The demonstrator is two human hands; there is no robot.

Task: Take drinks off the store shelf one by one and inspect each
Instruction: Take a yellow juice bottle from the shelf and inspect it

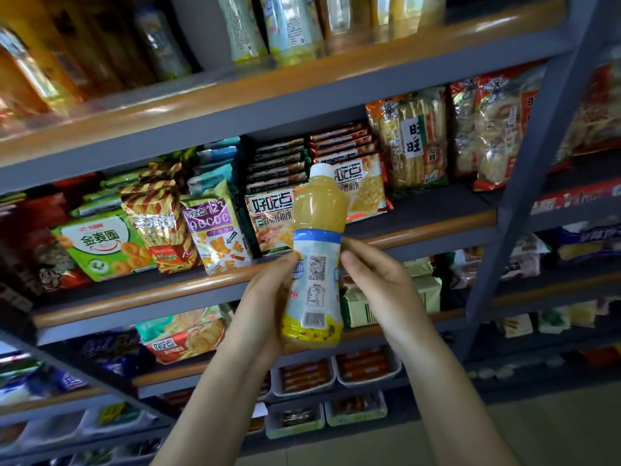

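Note:
A yellow juice bottle (317,257) with a white cap and a blue-and-white label stands upright in front of the snack shelf, its back label with a QR code and barcode turned toward me. My left hand (265,307) wraps its lower left side and my right hand (376,284) grips its right side at label height. More drink bottles (289,28) of the same kind stand on the top shelf (302,79), above and slightly left of the held bottle.
Snack bags and biscuit packs (215,227) fill the middle shelf behind the bottle. Lower shelves hold more packets and white trays of sausages (366,364). A grey upright post (537,163) stands to the right. Amber bottles (33,68) sit at the top left.

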